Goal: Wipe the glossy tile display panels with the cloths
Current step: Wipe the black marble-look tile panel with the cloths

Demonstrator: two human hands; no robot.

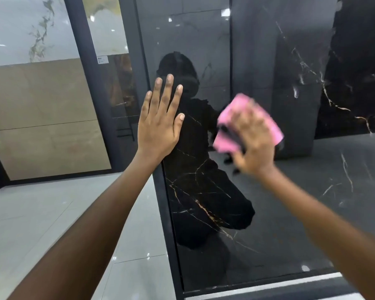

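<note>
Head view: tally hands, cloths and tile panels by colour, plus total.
Hands: 2 (left hand flat on the panel, right hand holding the cloth)
Pink cloth: 1
Black gold-veined panel: 1
Beige panel: 1
White veined panel: 1
Total: 6

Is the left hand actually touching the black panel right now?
Touching. The head view shows the left hand laid flat, fingers straight, against the black marble panel near its left edge, with no gap visible beneath the palm.
</note>
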